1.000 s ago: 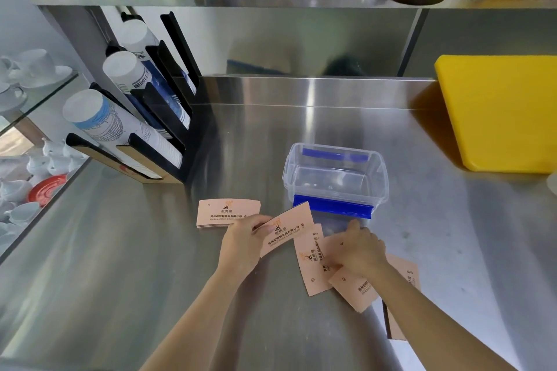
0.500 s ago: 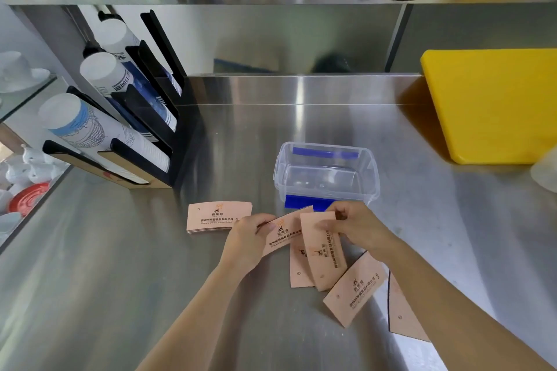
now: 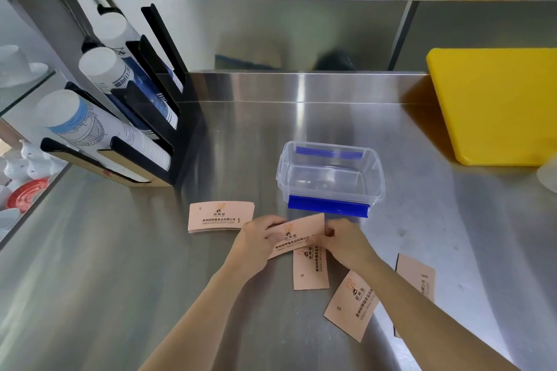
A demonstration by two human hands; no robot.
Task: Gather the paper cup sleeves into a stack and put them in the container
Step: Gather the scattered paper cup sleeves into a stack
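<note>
1. Loose sleeve (image 3: 351, 304) nearest, flat on counter (image 3: 120, 280); Chinese print, unreadable.
2. Left hand (image 3: 256, 239) and right hand (image 3: 343, 239) both pinch one sleeve (image 3: 297, 238).
3. Small stack (image 3: 221, 217) left.
4. Container (image 3: 330, 178) behind, open.
5. Yellow board (image 3: 497, 105) far right.

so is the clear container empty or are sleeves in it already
Empty. Through the clear container only its bare bottom shows; the pink sleeves all lie outside on the steel counter, some held by both hands.

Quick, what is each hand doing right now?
Left hand: fingers closed on the left end of a pink sleeve.
Right hand: fingers closed on the right end of the same sleeve.
</note>
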